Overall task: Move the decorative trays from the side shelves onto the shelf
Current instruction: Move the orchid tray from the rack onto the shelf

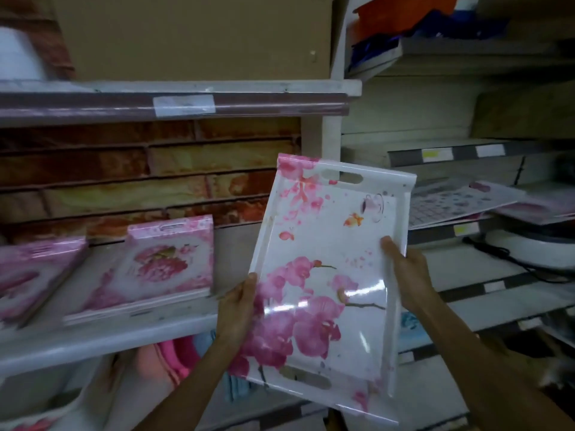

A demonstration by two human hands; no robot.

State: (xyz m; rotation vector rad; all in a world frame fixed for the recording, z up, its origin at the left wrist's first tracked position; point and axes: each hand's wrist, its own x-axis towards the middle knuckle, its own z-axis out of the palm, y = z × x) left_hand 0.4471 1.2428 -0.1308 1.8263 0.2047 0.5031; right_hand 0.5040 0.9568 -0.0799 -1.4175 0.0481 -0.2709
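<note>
I hold a white decorative tray with pink orchids [326,244] upright in front of me, tilted slightly right. My left hand [238,309] grips its left rim and my right hand [404,272] grips its right rim, thumb on the face. On the white shelf [102,340] to the left, a pink floral tray [155,269] leans back against the brick-pattern wall. Another pink tray [34,272] leans at the far left. On the right side shelves lie more patterned trays [460,203], flat.
A cardboard box [193,35] sits on the upper left shelf. A white post [323,141] divides the left and right shelving. A white round appliance with a black cord [529,247] rests on the right shelf. Pink and blue items [183,356] lie under the left shelf.
</note>
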